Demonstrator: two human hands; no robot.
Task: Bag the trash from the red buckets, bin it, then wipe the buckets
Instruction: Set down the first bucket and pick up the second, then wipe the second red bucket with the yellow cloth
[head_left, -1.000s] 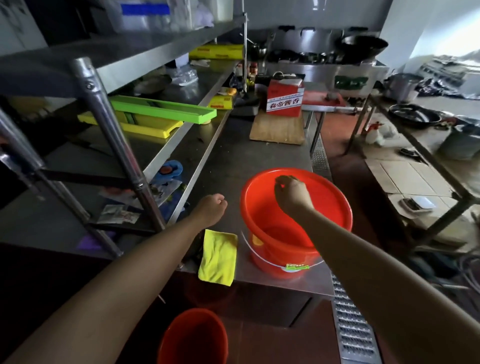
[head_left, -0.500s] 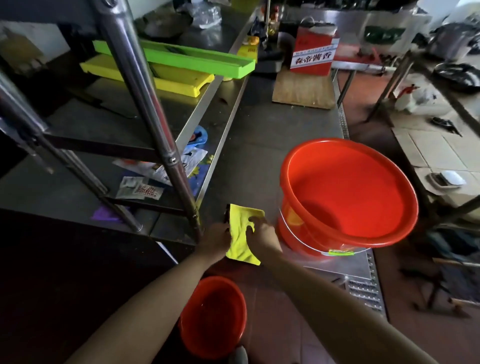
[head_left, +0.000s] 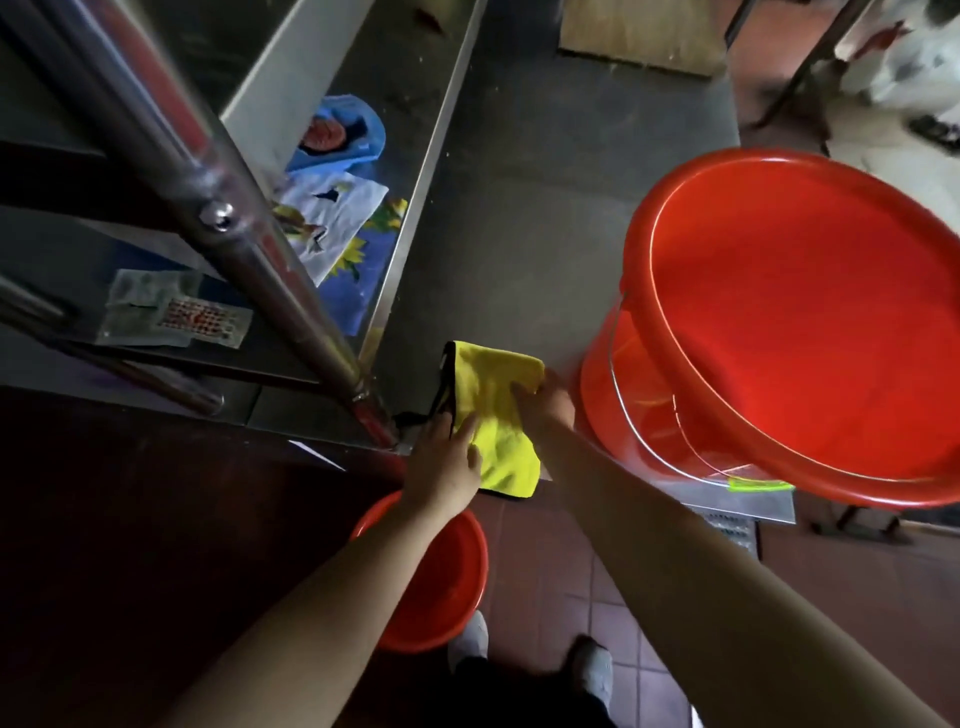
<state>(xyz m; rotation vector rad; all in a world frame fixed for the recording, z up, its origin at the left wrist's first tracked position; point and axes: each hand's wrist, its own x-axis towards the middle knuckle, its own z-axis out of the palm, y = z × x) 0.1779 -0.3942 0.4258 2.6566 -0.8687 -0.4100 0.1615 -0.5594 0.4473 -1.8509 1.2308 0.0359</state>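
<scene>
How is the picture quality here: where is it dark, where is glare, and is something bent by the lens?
Head view: the lower left is nearly black; a bright glare line runs along the rim of the large red bucket; the steel post looks smeared and stretched by the wide lens; the yellow cloth and both hands are fairly sharp.

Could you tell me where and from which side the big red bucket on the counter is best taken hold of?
Probably by the rim, from above on the near side. The big red bucket stands upright and open on the steel counter, its thick rolled rim bare. The wire bail hangs down its near wall, harder to reach. Both hands are on the yellow cloth just now.
</scene>
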